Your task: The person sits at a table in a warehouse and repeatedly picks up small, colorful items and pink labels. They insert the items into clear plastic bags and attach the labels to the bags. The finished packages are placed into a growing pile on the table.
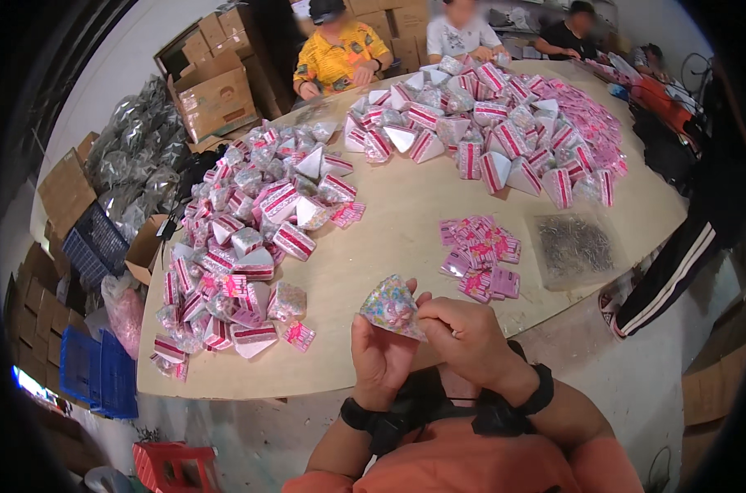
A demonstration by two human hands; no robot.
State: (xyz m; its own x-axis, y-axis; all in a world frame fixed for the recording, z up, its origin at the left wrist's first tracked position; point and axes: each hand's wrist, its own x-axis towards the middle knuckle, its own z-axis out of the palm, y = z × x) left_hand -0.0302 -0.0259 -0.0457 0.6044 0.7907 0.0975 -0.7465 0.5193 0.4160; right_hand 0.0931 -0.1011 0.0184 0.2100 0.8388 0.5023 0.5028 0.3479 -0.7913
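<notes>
Just past the near table edge, my left hand (379, 352) holds a cake-slice-shaped toy (392, 306) from below and the side, its multicoloured speckled face turned up. My right hand (471, 335) is closed in a pinch at the slice's right corner; whatever sits between those fingertips is hidden. Beyond my hands lies a loose pile of pink printed cards (481, 251). To its right stands a shallow clear box (544, 275) with many small metal pieces inside. A heap of similar wrapped cake-slice toys (278, 201), white with pink-red bands, spreads along the left.
Another heap of cake-slice toys (496, 123) covers the far right, beside many pink cards (578, 115). Several people sit across the pale table (373, 222). A person's striped trouser leg (677, 271) stands at right. Blue crates (101, 370) and a red stool (175, 467) are at left.
</notes>
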